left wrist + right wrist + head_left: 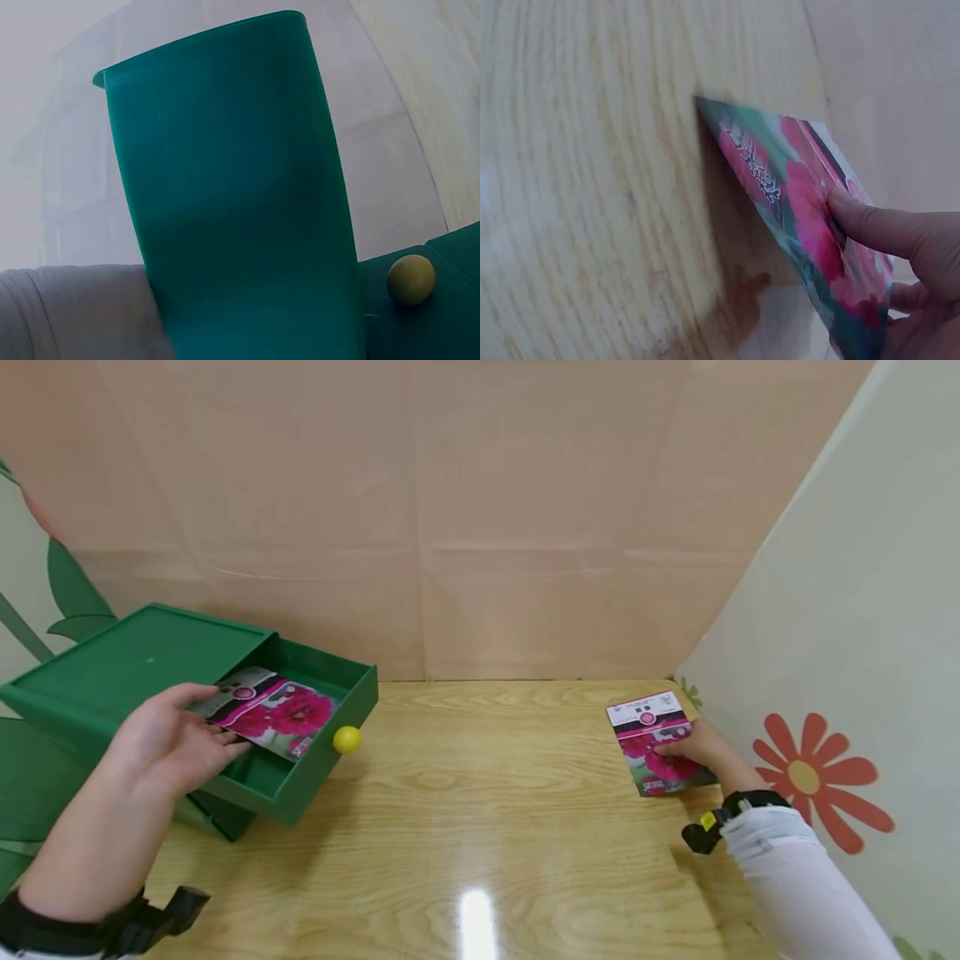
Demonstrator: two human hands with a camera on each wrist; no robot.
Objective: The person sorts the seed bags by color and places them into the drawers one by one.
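A flower seed packet [281, 710] with pink blooms lies tilted in the pulled-out green drawer [318, 768]. My left hand [176, 739] holds its left edge, thumb at the top and fingers along the underside. In the left wrist view the drawer's green wall [240, 165] hides the fingers and most of the hand. At the right, my right hand [701, 747] pinches a second, matching seed packet [648, 735]. The right wrist view has the thumb [874, 225] on this packet's printed face and fingers behind, the packet slanting over the table with its shadow below.
The drawer belongs to a green cabinet [142, 664] at the table's left; a yellow knob [347, 740] sits on the drawer front. Another yellow knob [411, 280] shows low in the left wrist view. A wall with a red flower [806, 777] borders the wooden table [480, 818].
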